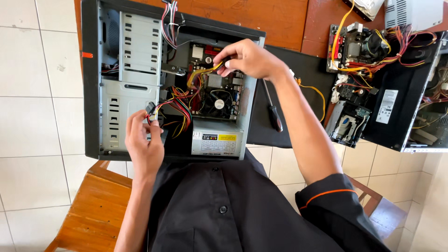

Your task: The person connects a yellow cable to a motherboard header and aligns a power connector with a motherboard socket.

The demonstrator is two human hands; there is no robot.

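An open desktop computer case [91, 93] lies on its side in front of me, with its motherboard [217, 93], cooling fan [218, 103] and grey power supply [217, 143] exposed. My right hand [249, 58] reaches over the motherboard and pinches a yellow cable [198, 74] near a connector. My left hand [142, 140] is at the case's near edge, fingers closed on a small black plug at the end of a bundle of red, yellow and black wires [179, 109].
A screwdriver with a dark handle [273, 109] lies on a black side panel [303, 84] right of the case. Farther right sits another opened computer [401, 93] with loose boards and wiring. A wooden stool [93, 210] stands below on the white tiled floor.
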